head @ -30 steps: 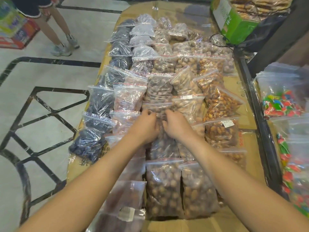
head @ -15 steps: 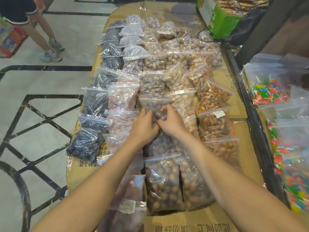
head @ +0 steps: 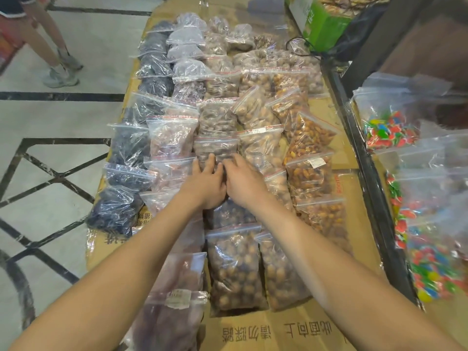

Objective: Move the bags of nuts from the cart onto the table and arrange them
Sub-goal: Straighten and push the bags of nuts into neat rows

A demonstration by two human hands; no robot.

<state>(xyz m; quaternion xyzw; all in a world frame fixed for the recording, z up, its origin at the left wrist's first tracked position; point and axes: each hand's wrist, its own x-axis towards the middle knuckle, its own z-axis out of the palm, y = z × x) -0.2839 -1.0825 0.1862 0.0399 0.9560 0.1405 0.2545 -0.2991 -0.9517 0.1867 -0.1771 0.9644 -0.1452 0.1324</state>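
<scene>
Several clear zip bags of nuts and dried fruit lie in rows on the cardboard-covered table (head: 278,333). The rows run from dark fruit on the left to orange-brown nuts on the right. My left hand (head: 206,179) and my right hand (head: 244,179) lie side by side on a bag of brown nuts (head: 217,149) in the middle column. Their fingers stretch forward and rest flat on its lower part. A darker bag (head: 228,215) lies partly under my wrists.
The cart's black rail (head: 367,160) runs along the table's right edge, with bags of coloured candy (head: 387,130) behind it. A green box (head: 321,24) stands at the far right. A person's legs (head: 58,69) stand on the floor at the far left.
My fingers were curled, pinching the bag's top; now they lie stretched out flat on it. Both hands stayed on the same bag.
</scene>
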